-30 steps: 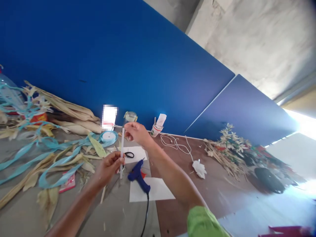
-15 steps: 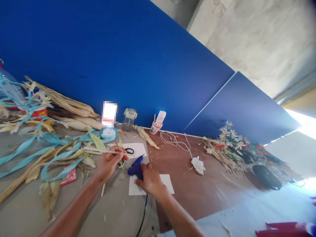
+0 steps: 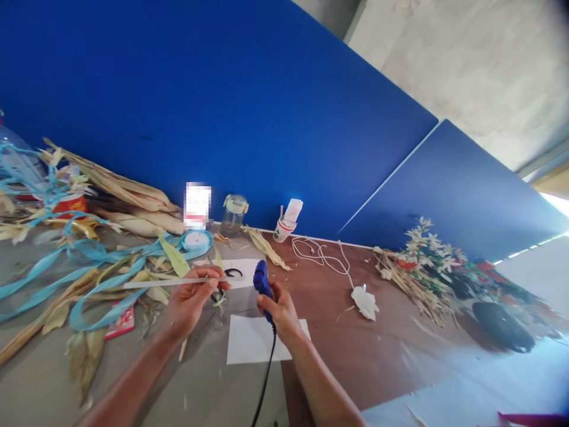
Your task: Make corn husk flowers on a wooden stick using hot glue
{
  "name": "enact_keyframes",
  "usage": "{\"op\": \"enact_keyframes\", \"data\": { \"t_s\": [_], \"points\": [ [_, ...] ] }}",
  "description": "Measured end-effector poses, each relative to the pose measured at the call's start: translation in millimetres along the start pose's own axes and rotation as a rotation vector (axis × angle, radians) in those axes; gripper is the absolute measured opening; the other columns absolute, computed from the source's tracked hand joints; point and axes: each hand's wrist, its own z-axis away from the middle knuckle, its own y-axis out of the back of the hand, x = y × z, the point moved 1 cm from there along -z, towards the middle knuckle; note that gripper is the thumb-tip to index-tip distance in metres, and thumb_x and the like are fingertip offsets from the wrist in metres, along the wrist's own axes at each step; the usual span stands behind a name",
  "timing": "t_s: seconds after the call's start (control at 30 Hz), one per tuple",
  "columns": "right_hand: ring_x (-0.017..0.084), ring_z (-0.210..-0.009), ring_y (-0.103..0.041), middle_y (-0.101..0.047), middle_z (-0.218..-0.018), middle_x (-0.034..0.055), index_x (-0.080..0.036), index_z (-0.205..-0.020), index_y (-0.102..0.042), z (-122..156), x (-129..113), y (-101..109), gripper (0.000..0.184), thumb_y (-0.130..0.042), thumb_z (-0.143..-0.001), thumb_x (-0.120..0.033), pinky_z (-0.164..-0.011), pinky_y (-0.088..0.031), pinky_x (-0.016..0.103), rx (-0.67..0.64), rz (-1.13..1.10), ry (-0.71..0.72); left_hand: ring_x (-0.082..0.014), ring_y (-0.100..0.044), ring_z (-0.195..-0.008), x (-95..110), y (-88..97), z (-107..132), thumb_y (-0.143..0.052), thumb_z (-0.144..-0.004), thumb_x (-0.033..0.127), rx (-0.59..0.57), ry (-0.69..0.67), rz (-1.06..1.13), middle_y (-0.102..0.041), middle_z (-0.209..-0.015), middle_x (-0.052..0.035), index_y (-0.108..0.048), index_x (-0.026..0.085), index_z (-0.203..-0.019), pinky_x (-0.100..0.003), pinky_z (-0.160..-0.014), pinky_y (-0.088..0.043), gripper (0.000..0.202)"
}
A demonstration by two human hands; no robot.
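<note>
My left hand (image 3: 198,296) pinches a long, thin, whitish glue stick (image 3: 153,283) between thumb and fingers, held nearly level. In my right hand (image 3: 283,308) is a blue glue gun (image 3: 262,279), gripped around its handle and lifted above the table. A black cord (image 3: 265,379) hangs from the bottom of the gun. Under the right hand lies a sheet of white paper (image 3: 249,341). Black-handled scissors (image 3: 233,273), partly hidden by my left hand, rest on another white paper (image 3: 251,274) behind.
Dried corn husks (image 3: 128,222) and blue ribbon (image 3: 106,296) cover the left side. A ribbon spool (image 3: 196,239), a lidded glass jar (image 3: 233,216) and a paper cup (image 3: 283,229) stand near the blue partition (image 3: 213,107). A white cable (image 3: 326,258) and artificial flowers (image 3: 429,252) lie to the right.
My right hand has raised the glue gun off the paper and turned it upright. My left hand has shifted slightly, with the glue stick now reaching farther right.
</note>
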Motion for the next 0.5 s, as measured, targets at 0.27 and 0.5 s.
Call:
{"op": "enact_keyframes", "data": {
  "t_s": [0.27, 0.5],
  "points": [
    [0.011, -0.068, -0.053, -0.056, -0.084, 0.0009, -0.020, -0.095, -0.051, -4.0, 3.9, -13.0, 0.032, -0.062, -0.064, -0.021, -0.061, -0.043, 0.023, 0.157, 0.189, 0.307, -0.0147, -0.065, -0.075, 8.9, -12.8, 7.5, -0.057, -0.080, 0.020, -0.081, -0.128, -0.125, -0.059, -0.096, -0.0030, -0.061, 0.019, -0.083, -0.030, -0.073, -0.052, 0.005],
    [0.014, -0.067, -0.054, -0.054, -0.077, 0.0006, -0.019, -0.098, -0.048, -7.2, 11.5, -10.0, 0.031, -0.059, -0.069, -0.026, -0.057, -0.042, 0.024, 0.248, 0.242, 0.284, -0.0155, -0.065, -0.080, 9.6, -20.0, 13.2, -0.050, -0.082, 0.010, -0.186, -0.331, -0.348, -0.059, -0.099, -0.0044, -0.059, 0.021, -0.089, -0.032, -0.074, -0.052, 0.016]
  ]
}}
